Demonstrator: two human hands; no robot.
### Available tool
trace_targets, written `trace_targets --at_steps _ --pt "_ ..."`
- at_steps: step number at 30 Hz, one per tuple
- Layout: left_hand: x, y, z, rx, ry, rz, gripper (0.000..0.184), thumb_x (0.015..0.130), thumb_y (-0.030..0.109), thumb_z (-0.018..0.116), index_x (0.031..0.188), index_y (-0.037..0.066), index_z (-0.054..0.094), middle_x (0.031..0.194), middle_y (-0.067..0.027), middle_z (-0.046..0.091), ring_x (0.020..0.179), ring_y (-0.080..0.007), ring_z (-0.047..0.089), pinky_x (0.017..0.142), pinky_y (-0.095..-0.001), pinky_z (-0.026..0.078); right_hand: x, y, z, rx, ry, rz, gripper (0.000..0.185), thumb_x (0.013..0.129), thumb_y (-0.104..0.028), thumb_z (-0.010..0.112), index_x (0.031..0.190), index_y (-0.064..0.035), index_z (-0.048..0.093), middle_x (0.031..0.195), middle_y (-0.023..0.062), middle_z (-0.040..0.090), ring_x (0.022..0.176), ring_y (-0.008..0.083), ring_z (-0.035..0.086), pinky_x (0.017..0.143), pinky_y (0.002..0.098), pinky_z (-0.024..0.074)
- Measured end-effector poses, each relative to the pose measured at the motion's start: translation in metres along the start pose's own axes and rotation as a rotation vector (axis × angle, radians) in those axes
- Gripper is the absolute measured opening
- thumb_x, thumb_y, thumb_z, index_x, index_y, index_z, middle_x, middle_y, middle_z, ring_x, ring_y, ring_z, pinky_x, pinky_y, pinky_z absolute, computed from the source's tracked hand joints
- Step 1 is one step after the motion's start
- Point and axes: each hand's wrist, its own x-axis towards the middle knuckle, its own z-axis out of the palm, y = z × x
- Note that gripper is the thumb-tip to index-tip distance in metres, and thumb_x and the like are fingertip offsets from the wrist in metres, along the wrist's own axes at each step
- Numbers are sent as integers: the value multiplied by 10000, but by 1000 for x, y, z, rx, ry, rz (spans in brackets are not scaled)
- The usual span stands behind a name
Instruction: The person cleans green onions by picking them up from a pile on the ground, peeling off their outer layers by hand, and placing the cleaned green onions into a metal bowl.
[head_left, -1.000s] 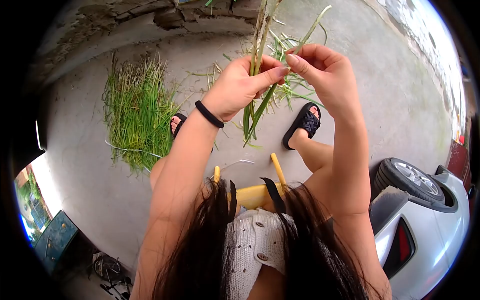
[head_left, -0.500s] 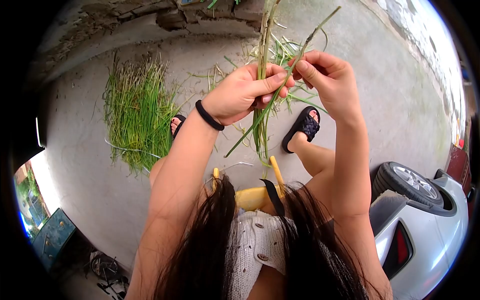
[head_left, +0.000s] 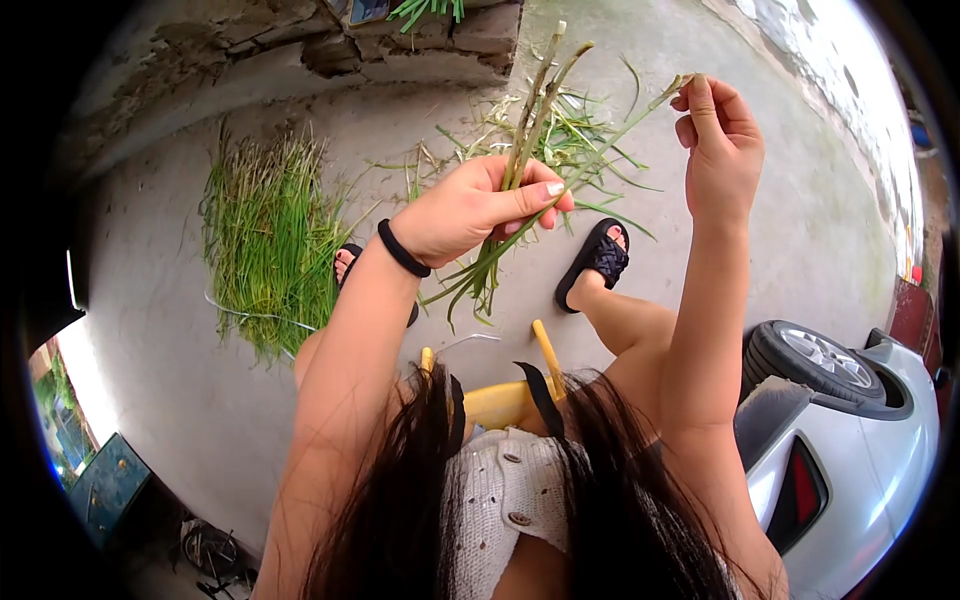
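My left hand [head_left: 490, 200] is closed around a small bunch of chives [head_left: 541, 110], long green stems with paler, brownish ends pointing up and away from me. Their thin leaves hang below the fist. One more chive [head_left: 625, 128] slants up to the right from under my left thumb. Higher up on the right, my right hand [head_left: 722, 140] pinches the top end of that stem between thumb and fingertips. On the ground to the left lies a thick pile of chives [head_left: 270, 235], and beneath my hands are scattered trimmings [head_left: 580, 130].
A low, broken stone ledge [head_left: 420, 60] runs along the top left, with more green leaves [head_left: 425, 12] on it. My sandalled foot [head_left: 600, 258] is below the trimmings. Yellow bars [head_left: 546, 350] of a seat show between my legs. A silver car [head_left: 860, 470] stands at the right.
My right hand has moved up and right, away from my left hand, and now pinches the upper end of the slanting chive. The left hand keeps its bunch, lowered slightly.
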Motion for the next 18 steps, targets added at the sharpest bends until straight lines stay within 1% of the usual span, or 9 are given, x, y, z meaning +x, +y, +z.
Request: trace_targets --at_steps 2,7,9,12,13,15,16,18 --pt "0 0 -1 19 0 -6 154 894 200 547 932 60 600 787 16 582 584 -10 403 512 -143 304 4 -1 -8 10 64 -49 177 857 -165 618 893 8 611 805 41 614 710 81 531 522 193 373" --pt "-1 0 -1 80 15 -58 154 889 202 553 927 61 603 771 26 580 588 -8 410 509 -143 299 19 1 -38 107 290 -136 174 848 -141 629 889 26 605 810 54 607 710 94 530 513 208 364" --pt "-3 2 -2 101 8 -73 154 885 202 560 930 61 603 771 29 581 588 -8 412 509 -143 299 23 -4 -46 39 422 -105 196 819 -163 667 845 26 622 760 48 610 655 94 526 499 204 353" --pt "-1 -2 -5 68 32 -66 151 875 198 573 931 61 603 771 29 583 592 -8 417 508 -147 302 21 -6 -52 -318 184 82 213 782 -188 707 801 12 639 691 32 612 593 94 536 481 200 346" --pt "0 -2 -6 78 53 -57 152 872 199 579 932 61 602 769 30 581 590 -9 414 506 -149 302 17 -5 -48 -581 160 123 209 753 -187 727 798 2 653 651 29 616 575 93 570 483 187 365" --pt "2 -4 -4 95 95 -38 157 865 202 589 935 62 601 764 32 578 585 -12 409 502 -153 302 13 1 -39 -778 68 137 218 746 -175 728 863 -5 658 656 39 631 625 101 615 515 188 413" --pt "3 -4 -3 109 105 -43 161 863 207 592 935 62 599 762 32 576 583 -13 407 500 -155 302 12 2 -37 -710 -8 152 271 783 -155 683 982 17 622 784 84 655 700 124 637 531 190 442" --pt "6 -2 -2 135 130 -51 170 860 215 598 935 63 597 759 33 573 577 -15 403 497 -159 303 9 14 -32 -410 -118 61 296 821 -148 635 1049 33 582 894 111 644 751 132 639 529 190 444"
